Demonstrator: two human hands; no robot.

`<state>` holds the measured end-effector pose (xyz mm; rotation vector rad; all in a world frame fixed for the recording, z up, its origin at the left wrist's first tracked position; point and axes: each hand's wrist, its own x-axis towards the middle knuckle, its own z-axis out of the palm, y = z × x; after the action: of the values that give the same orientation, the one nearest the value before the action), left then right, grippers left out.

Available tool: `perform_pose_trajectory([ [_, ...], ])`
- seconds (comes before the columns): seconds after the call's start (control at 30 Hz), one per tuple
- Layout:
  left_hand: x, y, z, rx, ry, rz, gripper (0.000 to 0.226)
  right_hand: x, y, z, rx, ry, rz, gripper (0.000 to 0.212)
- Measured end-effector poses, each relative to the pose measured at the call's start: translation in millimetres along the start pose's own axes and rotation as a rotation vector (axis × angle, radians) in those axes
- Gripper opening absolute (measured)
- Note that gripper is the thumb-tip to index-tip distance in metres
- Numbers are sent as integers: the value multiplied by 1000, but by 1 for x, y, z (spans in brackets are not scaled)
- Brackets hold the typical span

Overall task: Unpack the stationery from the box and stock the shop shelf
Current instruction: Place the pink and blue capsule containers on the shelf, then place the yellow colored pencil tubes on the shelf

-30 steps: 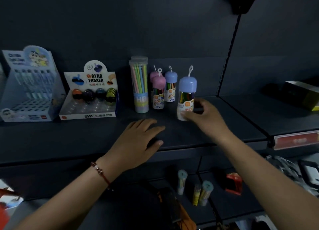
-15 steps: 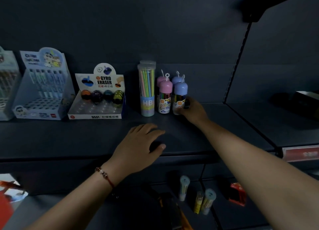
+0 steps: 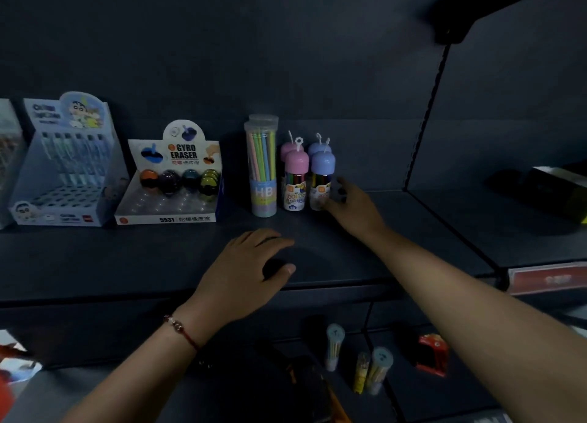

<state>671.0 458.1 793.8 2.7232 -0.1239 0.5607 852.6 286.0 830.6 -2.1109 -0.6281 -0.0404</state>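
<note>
1. I'm holding my right hand (image 3: 355, 206) against the blue-capped bottle (image 3: 321, 181) mid-frame, fingers curled loosely at its side, tucking it beside the pink-capped bottle (image 3: 296, 181) so the row stays tidy.
2. I'm resting my left hand (image 3: 247, 270) flat on the shelf (image 3: 95, 257), fingers spread and holding nothing, probably bracing my reach.
3. I'm keeping the group next to the pencil tube (image 3: 262, 165), so similar stock sits together.

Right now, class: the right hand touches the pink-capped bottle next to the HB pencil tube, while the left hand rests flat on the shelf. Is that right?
Not quite. In the head view the right hand is at the blue-capped bottle, not the pink-capped bottle, which stands between it and the HB pencil tube. The left hand does rest flat on the shelf.
</note>
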Motion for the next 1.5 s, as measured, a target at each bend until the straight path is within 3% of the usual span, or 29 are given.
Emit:
perform_pose_trajectory([
  [0.17,-6,-1,0,-74,54,117,48,-58,18,-23,-226,52,-35,63],
  [0.3,-11,17,2,-365,67,200,35,-120,28,-48,-362,102,-21,57],
  [0.53,-44,86,69,-357,-293,605,38,-275,64,-65,-507,339,272,51],
  [0.67,-92,131,132,-388,-515,716,46,-409,90,-35,-525,363,543,53],
  [0.87,-191,223,216,-351,-879,887,52,-623,76,59,-440,327,1056,61],
  [1.17,-395,361,272,-198,-1308,1223,49,-839,7,180,-107,468,1657,58],
  [1.33,-514,428,293,49,-1382,1417,45,-952,8,210,105,542,1839,66],
  [1.5,-640,475,344,167,-1475,1372,35,-1076,57,210,236,538,1868,65],
])
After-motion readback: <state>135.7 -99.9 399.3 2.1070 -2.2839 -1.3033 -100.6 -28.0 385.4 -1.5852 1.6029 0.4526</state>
